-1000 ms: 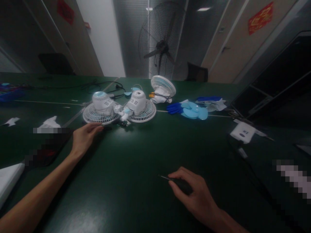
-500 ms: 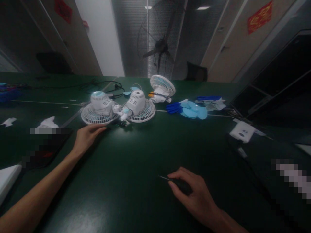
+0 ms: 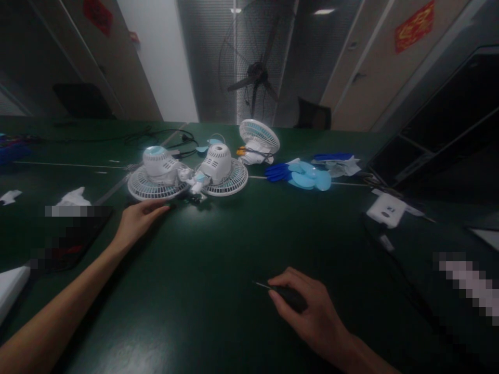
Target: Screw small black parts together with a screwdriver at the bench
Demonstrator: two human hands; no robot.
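My right hand (image 3: 312, 306) is closed around the dark handle of a screwdriver (image 3: 290, 297), its thin metal shaft pointing left over the table. My left hand (image 3: 138, 221) reaches forward to the near rim of a white fan head (image 3: 156, 174). Its fingers are stretched out, with the tips at the rim; whether they press on it is hard to see. Beside that fan lies a second white fan head (image 3: 218, 169), also cage down. A third fan (image 3: 259, 140) leans behind them, with a cord across its base.
Light-blue fan blades (image 3: 310, 176) and dark-blue gloves (image 3: 276, 172) lie right of the fans. A white box-shaped device (image 3: 386, 210) with a black cable sits at the right. Crumpled white paper (image 3: 76, 197) and a dark tray (image 3: 88, 234) lie at the left on the green table (image 3: 202, 249).
The view has shifted very slightly, so things appear a little further left. Both hands keep their places, and the screwdriver stays in my right hand.
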